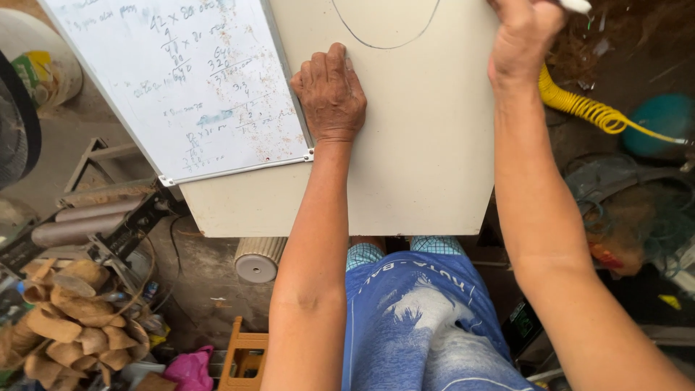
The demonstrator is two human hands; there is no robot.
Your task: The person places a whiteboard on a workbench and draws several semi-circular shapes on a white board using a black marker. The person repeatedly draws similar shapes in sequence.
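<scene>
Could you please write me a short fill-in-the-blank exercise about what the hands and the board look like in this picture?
1. The left hand rests flat on a pale ____.
2. A dark curved ____ is drawn on the board, between the two hands.
3. The coiled hose beside the right hand is ____ in colour.
4. The whiteboard lies to the ____ of the left hand.

Missing words: board; line; yellow; left

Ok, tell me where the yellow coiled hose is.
In the head view the yellow coiled hose lies upper right, just right of the right hand, running toward a teal round thing.
</scene>
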